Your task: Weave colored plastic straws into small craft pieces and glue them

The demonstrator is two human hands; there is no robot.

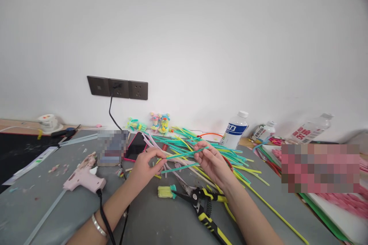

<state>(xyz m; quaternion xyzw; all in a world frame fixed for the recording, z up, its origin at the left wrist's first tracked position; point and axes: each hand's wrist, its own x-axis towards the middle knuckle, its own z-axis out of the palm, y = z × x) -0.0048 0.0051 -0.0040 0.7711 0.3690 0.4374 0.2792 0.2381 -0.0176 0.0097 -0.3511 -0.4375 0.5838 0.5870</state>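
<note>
A teal pipe cleaner (pixel 184 154) stretches between my two hands above the table. My left hand (pixel 151 164) pinches one end between thumb and fingertips. Towards its other end, my right hand (pixel 212 161) grips it with curled fingers. Beneath and behind them spreads a loose pile of teal, yellow and lilac pipe cleaners (pixel 241 157). Between my forearms lies a pair of shears (pixel 198 203) with black and yellow handles, blades apart. Touching their tip is a small bundle of yellow fuzzy stems (pixel 165 192) with a teal band.
At left lies a pink glue gun (pixel 89 182), its black cord running past my left forearm. A phone (pixel 136 146) lies behind my left hand. Small fuzzy figures (pixel 164 123) stand by the wall. A white bottle (pixel 236 130) and other bottles stand at right. Wall sockets (pixel 117 88) hold a plug.
</note>
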